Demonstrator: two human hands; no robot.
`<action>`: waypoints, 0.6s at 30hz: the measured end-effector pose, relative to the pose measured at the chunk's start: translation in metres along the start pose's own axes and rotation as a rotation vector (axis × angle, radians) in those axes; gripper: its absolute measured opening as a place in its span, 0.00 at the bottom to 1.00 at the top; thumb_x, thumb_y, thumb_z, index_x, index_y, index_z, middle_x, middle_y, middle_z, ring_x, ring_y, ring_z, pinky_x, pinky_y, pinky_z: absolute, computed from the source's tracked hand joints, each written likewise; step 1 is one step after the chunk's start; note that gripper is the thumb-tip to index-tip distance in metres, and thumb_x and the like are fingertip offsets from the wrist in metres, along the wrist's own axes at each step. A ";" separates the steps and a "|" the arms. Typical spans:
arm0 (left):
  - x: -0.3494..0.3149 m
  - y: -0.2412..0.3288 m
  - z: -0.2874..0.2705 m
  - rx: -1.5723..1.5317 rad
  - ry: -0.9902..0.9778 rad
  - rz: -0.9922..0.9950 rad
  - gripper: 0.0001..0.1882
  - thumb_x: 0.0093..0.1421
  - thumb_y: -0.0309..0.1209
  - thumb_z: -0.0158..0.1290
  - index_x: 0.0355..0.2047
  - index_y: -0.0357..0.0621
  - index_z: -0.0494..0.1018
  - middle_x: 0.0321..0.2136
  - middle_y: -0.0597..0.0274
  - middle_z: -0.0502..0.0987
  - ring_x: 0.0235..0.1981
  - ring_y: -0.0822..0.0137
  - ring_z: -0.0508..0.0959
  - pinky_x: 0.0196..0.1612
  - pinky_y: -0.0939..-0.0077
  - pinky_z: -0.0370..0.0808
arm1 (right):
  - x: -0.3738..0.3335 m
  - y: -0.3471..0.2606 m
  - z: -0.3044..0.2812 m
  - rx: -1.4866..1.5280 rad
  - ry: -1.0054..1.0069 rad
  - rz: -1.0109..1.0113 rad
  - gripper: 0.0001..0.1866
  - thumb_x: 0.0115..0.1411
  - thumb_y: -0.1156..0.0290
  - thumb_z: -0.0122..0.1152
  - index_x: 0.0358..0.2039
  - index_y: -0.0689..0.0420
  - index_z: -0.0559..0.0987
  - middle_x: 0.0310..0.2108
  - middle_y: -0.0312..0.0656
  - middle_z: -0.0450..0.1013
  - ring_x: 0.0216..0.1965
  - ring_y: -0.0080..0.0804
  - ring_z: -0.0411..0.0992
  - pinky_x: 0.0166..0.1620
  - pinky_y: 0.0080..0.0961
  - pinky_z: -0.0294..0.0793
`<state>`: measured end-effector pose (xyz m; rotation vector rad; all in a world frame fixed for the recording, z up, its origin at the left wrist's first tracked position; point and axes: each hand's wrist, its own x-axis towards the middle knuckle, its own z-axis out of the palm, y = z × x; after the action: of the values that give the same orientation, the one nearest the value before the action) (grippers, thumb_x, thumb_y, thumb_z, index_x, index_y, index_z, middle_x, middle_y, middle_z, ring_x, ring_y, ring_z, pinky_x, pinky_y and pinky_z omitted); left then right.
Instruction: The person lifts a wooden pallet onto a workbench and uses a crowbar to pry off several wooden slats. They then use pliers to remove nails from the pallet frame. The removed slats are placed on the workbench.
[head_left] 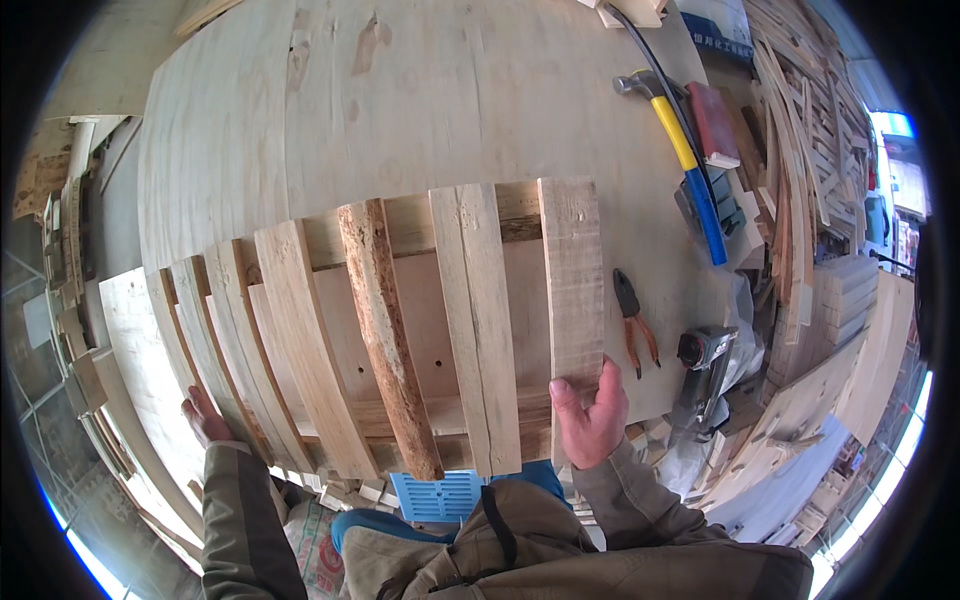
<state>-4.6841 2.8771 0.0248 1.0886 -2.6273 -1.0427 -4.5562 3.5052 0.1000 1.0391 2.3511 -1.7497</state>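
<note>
A slatted wooden frame lies in front of the person, set at a slight slant over the near part of the pale wooden tabletop, its near ends reaching toward the person's lap. Seven slats run away from the body across two rails; most are smooth and light, but one near the middle — a rough, rounded bark-covered strip — is browner than the rest. The right hand holds the frame by the near part of its rightmost slat, thumb over the upper face and the other fingers at the outer edge. The left hand is against the outer side of the leftmost slat, near its close end; its thumb is hidden, so whether it grips or merely rests there I cannot tell. To the right of the frame lie pliers with orange handles, just beside the rightmost slat, and farther up a claw hammer with a yellow and blue handle. A black hose passes by the hammer, next to a dark red block. Nearer the person, beyond the pliers, sits a silver and black tool beside clear plastic wrapping. Loose strips of wood are heaped at the far right, and a blue slatted plastic surface shows below the frame.
</note>
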 end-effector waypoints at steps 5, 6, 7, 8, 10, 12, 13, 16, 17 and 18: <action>0.005 0.001 0.002 -0.074 0.003 0.016 0.38 0.75 0.59 0.46 0.60 0.29 0.66 0.52 0.40 0.77 0.53 0.53 0.78 0.59 0.60 0.75 | 0.000 0.004 -0.001 -0.080 0.038 -0.085 0.32 0.66 0.62 0.73 0.61 0.66 0.68 0.46 0.52 0.79 0.42 0.41 0.82 0.44 0.36 0.82; 0.005 0.001 0.003 -0.142 -0.017 -0.015 0.37 0.75 0.59 0.47 0.60 0.31 0.66 0.52 0.41 0.77 0.52 0.53 0.79 0.58 0.60 0.76 | 0.000 0.005 0.000 -0.106 0.052 -0.107 0.32 0.66 0.62 0.73 0.61 0.66 0.69 0.46 0.52 0.79 0.43 0.42 0.82 0.45 0.37 0.82; 0.006 0.002 0.003 -0.214 -0.045 -0.081 0.36 0.75 0.58 0.47 0.59 0.32 0.66 0.52 0.41 0.77 0.52 0.54 0.79 0.57 0.60 0.78 | 0.000 0.006 0.000 -0.132 0.067 -0.128 0.32 0.66 0.62 0.73 0.61 0.66 0.69 0.47 0.53 0.79 0.43 0.44 0.82 0.45 0.37 0.82; 0.006 0.002 0.003 -0.167 -0.035 -0.072 0.34 0.75 0.58 0.48 0.57 0.34 0.67 0.52 0.42 0.77 0.52 0.55 0.80 0.57 0.59 0.79 | 0.000 0.007 0.001 -0.059 0.040 -0.041 0.31 0.66 0.61 0.73 0.60 0.66 0.69 0.48 0.55 0.78 0.45 0.48 0.82 0.46 0.39 0.82; 0.005 0.005 0.004 -0.147 -0.052 -0.054 0.34 0.76 0.57 0.48 0.58 0.33 0.67 0.52 0.42 0.77 0.53 0.55 0.80 0.57 0.60 0.79 | 0.000 0.007 0.003 -0.067 0.059 -0.050 0.31 0.66 0.61 0.73 0.59 0.65 0.69 0.48 0.55 0.79 0.44 0.47 0.82 0.46 0.38 0.82; 0.003 0.011 0.008 -0.167 -0.066 -0.067 0.34 0.76 0.57 0.48 0.58 0.33 0.66 0.52 0.42 0.77 0.53 0.55 0.79 0.58 0.60 0.78 | -0.001 0.005 0.004 -0.078 0.092 -0.066 0.31 0.66 0.61 0.73 0.59 0.65 0.70 0.45 0.53 0.80 0.42 0.47 0.83 0.46 0.37 0.82; 0.002 0.014 0.010 -0.179 -0.073 -0.069 0.34 0.76 0.57 0.48 0.59 0.33 0.66 0.53 0.42 0.77 0.53 0.55 0.79 0.58 0.60 0.78 | -0.001 0.004 0.004 -0.087 0.112 -0.085 0.30 0.65 0.61 0.73 0.58 0.65 0.70 0.43 0.53 0.80 0.41 0.46 0.83 0.46 0.37 0.82; -0.003 0.025 0.020 -0.241 -0.093 -0.069 0.34 0.76 0.56 0.48 0.60 0.32 0.65 0.53 0.42 0.77 0.54 0.55 0.79 0.59 0.60 0.78 | -0.001 0.000 0.004 -0.121 0.140 -0.099 0.29 0.64 0.61 0.74 0.56 0.65 0.71 0.37 0.50 0.82 0.38 0.45 0.84 0.44 0.37 0.82; -0.004 0.028 0.021 -0.258 -0.034 -0.123 0.34 0.76 0.56 0.48 0.60 0.32 0.65 0.53 0.42 0.77 0.55 0.54 0.79 0.59 0.60 0.78 | -0.001 -0.002 0.004 -0.137 0.144 -0.093 0.29 0.64 0.61 0.74 0.56 0.65 0.71 0.35 0.49 0.82 0.37 0.45 0.84 0.43 0.37 0.82; -0.005 0.029 0.024 -0.296 -0.095 -0.060 0.34 0.76 0.56 0.48 0.60 0.32 0.65 0.53 0.42 0.77 0.55 0.54 0.78 0.60 0.60 0.77 | -0.001 -0.003 0.004 -0.112 0.170 -0.077 0.29 0.64 0.60 0.74 0.55 0.65 0.71 0.35 0.50 0.82 0.37 0.45 0.84 0.43 0.37 0.82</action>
<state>-4.7059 2.9081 0.0260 1.0791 -2.4145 -1.4726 -4.5589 3.5009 0.1014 1.1366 2.5887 -1.5892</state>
